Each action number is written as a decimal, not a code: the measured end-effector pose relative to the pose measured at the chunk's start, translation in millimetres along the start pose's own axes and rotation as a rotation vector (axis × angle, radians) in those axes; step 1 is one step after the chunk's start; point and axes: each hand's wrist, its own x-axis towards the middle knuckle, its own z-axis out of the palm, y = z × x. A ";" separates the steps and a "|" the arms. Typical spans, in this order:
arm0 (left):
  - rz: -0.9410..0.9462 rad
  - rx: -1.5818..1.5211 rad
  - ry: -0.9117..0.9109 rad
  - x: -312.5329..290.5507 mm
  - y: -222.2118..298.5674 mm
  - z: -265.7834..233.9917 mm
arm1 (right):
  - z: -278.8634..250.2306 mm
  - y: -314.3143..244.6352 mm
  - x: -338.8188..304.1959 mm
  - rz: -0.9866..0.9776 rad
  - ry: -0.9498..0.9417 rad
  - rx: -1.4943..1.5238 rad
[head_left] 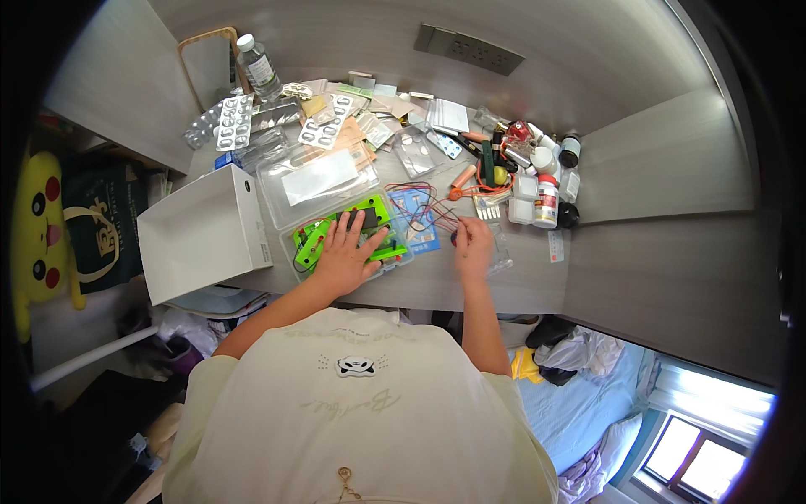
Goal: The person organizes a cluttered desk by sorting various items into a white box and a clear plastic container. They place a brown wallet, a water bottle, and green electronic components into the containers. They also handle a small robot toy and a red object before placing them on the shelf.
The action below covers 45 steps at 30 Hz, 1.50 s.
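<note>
Desk (536,281), clear case (290,214), green parts (374,203) inside

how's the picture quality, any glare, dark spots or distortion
Head view: the window at lower right is blown out by glare; the lower left sinks into shadow, and the fisheye bows the desk alcove edge inside a black rim. Also head view: both the left hand and right hand look clear, but the thin wires are hard to trace singly.

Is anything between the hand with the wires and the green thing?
Yes: a flat blue sheet with thin wires over it, then the clear box's edge, lie between the right hand and the green parts. The left hand rests on them.
</note>
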 end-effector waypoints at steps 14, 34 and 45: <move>-0.117 -0.586 0.382 -27.8 -20.3 -22.7 | -15.9 -110.2 11.2 -0.034 -0.164 0.407; 0.063 -0.332 0.160 -24.1 -31.1 -27.8 | 8.5 33.6 16.6 0.338 -0.294 -0.102; 0.078 -0.418 0.201 -35.1 -46.5 -23.7 | -10.5 -74.5 10.2 0.312 -0.053 0.595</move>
